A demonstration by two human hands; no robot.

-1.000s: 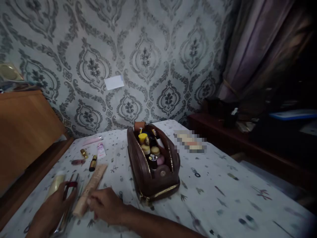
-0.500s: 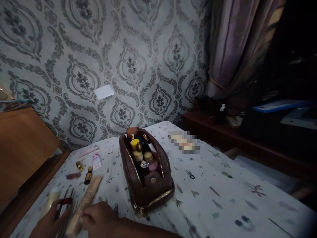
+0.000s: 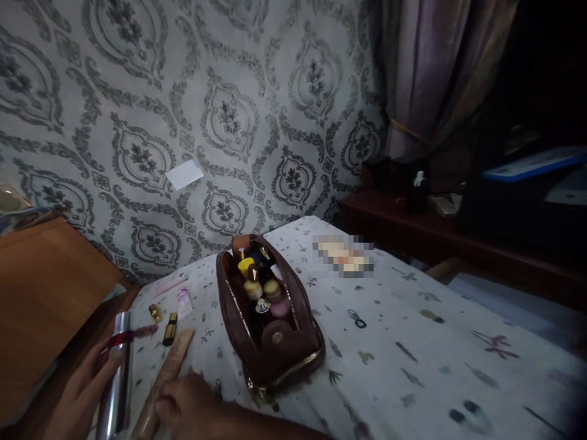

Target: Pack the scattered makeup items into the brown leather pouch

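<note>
My left hand [image 3: 76,397] holds a tall silver tube with a red band [image 3: 118,373] upright at the lower left. My right hand [image 3: 186,406] rests on the near end of a long beige tube [image 3: 170,370] that lies on the printed bedsheet [image 3: 413,342]; I cannot tell whether it grips the tube. Just right of my hands stands an open brown zip pouch [image 3: 270,348], packed with small bottles and jars.
Small cosmetics lie on the sheet left of the pouch: a gold-capped bottle [image 3: 170,329], a pink tube [image 3: 184,300], a small gold item [image 3: 155,313]. A wooden headboard [image 3: 46,293] stands at the left. A dark side table [image 3: 440,244] and curtain [image 3: 435,79] are at the right.
My left hand has lifted the silver tube off the sheet and stood it upright. The view has shifted slightly; my right hand stays on the beige tube.
</note>
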